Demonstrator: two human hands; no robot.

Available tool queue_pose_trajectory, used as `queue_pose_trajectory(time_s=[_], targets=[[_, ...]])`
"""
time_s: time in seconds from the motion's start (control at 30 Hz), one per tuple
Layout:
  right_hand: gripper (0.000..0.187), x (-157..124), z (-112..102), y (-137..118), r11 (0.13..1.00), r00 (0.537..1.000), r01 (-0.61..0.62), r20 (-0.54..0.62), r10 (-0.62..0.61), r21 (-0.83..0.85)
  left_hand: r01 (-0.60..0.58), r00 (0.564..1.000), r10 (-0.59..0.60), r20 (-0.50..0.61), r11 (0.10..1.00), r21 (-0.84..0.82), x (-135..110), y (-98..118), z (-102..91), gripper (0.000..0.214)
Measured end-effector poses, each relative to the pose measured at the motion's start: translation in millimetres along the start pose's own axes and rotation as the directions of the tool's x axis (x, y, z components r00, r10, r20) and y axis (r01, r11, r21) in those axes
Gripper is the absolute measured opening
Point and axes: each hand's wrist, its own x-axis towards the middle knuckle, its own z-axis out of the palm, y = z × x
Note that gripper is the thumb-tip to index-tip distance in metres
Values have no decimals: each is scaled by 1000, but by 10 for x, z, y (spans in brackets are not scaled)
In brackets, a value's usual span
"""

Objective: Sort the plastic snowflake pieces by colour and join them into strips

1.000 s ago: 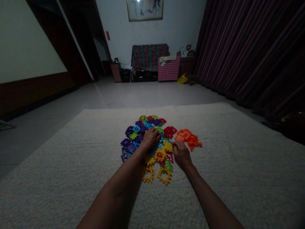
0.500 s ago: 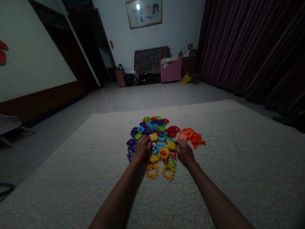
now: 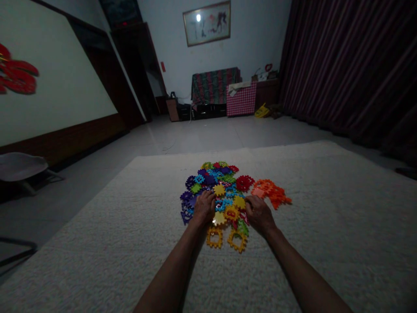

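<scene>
A heap of colourful toothed plastic building pieces (image 3: 230, 191) lies on the pale textured mat, in purple, blue, green, red and yellow. My left hand (image 3: 205, 208) rests on the heap's left-front part, fingers curled down beside purple pieces (image 3: 186, 204); its fingertips are hidden. At the right edge, my right hand (image 3: 259, 214) has its fingers bunched together against a yellow gear-shaped piece (image 3: 239, 202); whether they grip it is unclear. Between the hands sit a yellow-orange frame piece (image 3: 231, 213) and a pale yellow piece (image 3: 219, 218). Two yellow square frames (image 3: 214, 238) lie nearest me.
Orange pieces (image 3: 273, 191) form a separate pile right of the heap. The pale mat (image 3: 114, 243) spreads over the surface beneath. Beyond are a tiled floor (image 3: 208, 134), a checked cloth (image 3: 241, 100) and dark curtains (image 3: 339, 65). A grey chair-like object (image 3: 22, 167) stands at left.
The whole scene has shifted right and slightly down as my head turned left. Both hands keep nearly the same places at the heap, and no piece has clearly moved.
</scene>
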Motion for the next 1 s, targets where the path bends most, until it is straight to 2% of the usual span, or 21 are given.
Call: queue_pose_trajectory(time_s=[0.13,0.23,0.4,0.53,0.63,0.73,0.87,1.0], targets=[[17,-2,13,12,1000,1000,-1,10,1,15,-47,998,49,43,998,-43,31,-3,13,30],[17,-5,17,11,1000,1000,-2,13,1,25,-51,998,55,36,993,-107,183,-36,-1,27],[17,-3,2,-4,1000,1000,8,18,-8,13,44,988,-55,-145,996,-81,653,-162,-40,33],[16,1,-9,-10,1000,1000,10,9,-11,13,148,984,-144,-102,988,35,887,-260,34,30],[17,0,1,3,1000,1000,13,-1,-13,23,192,981,-189,-51,978,75,882,-282,126,35],[17,-2,21,24,999,1000,7,6,-7,33,152,988,-151,-25,987,52,807,-267,162,37],[18,-6,32,36,1000,1000,7,22,-8,23,73,997,-74,-6,988,-135,719,-267,67,33],[17,-13,22,30,1000,1000,7,19,-7,22,147,979,-183,-87,937,-317,622,-311,-82,36]])
